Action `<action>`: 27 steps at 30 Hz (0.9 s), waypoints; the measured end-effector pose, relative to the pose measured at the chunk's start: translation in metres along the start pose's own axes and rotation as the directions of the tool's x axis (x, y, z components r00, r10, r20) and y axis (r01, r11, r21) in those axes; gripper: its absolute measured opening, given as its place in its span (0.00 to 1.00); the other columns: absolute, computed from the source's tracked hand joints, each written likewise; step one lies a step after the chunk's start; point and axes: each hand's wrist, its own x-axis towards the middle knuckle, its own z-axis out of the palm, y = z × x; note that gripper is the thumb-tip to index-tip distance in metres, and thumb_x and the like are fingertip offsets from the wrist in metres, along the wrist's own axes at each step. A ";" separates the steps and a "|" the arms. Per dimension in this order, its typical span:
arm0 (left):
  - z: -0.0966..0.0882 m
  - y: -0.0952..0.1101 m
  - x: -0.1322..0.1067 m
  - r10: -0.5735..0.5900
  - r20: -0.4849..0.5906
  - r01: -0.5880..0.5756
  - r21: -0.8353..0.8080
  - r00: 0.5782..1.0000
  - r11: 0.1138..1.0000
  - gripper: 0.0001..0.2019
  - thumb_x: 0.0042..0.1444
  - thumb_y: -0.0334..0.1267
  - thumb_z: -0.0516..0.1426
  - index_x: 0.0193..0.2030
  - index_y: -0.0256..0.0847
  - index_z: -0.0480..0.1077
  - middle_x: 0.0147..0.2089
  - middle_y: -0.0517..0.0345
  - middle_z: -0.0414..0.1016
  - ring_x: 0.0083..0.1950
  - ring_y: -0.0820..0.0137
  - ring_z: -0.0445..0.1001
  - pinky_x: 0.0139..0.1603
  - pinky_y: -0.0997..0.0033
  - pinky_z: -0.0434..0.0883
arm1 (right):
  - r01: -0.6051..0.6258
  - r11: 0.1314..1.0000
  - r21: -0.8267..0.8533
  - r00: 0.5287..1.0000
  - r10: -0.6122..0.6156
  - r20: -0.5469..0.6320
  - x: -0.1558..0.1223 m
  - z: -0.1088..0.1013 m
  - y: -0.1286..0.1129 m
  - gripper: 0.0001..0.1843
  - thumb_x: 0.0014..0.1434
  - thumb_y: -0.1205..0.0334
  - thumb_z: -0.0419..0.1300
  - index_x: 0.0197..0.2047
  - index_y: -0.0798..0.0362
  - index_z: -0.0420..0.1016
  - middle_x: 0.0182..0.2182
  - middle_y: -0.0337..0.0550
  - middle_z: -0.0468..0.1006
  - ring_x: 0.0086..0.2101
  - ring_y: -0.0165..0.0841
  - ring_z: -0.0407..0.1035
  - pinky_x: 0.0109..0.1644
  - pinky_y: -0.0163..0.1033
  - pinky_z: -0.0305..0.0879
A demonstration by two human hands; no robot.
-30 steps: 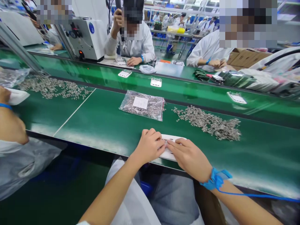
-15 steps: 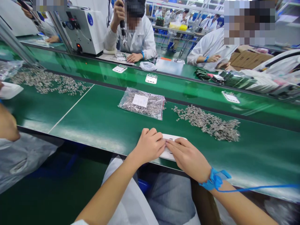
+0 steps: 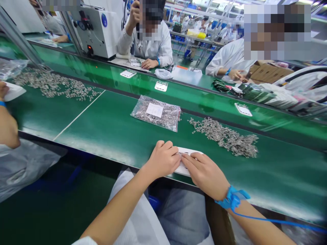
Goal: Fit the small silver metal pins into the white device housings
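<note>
A flat white plastic cover (image 3: 184,170) with rounded corners and small dark slots lies at the near edge of the green work surface, partly under both my hands. With curled fingers, my left hand (image 3: 165,160) grips its left part. My right hand (image 3: 208,175), a blue strap (image 3: 232,198) round its wrist, has its fingers pressed together on the cover's middle. The fingertips of both hands almost meet there. Any small part between them is hidden. Beyond my right hand is a loose heap of small metal pieces (image 3: 226,136).
A clear bag of metal pieces (image 3: 155,112) with a white label lies ahead. Another heap (image 3: 55,85) is at left, near a neighbour's arm (image 3: 7,126). White covers with boards, such as this one (image 3: 161,86), sit on the belt (image 3: 199,98). Co-workers sit across.
My hands stay on the cover with almost the same grip. The covers on the belt have shifted slightly left. The co-worker's hands across at right have come closer together.
</note>
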 end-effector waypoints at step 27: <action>-0.001 -0.001 0.002 -0.107 0.089 0.116 -0.104 0.990 0.988 0.11 0.62 0.37 0.56 0.30 0.41 0.75 0.34 0.57 0.72 0.44 0.66 0.61 0.42 0.58 0.52 | -0.026 0.999 0.041 0.999 0.024 0.047 0.008 -0.010 0.003 0.19 0.61 0.78 0.53 0.53 0.60 0.74 0.51 0.48 0.77 0.43 0.42 0.65 0.40 0.47 0.61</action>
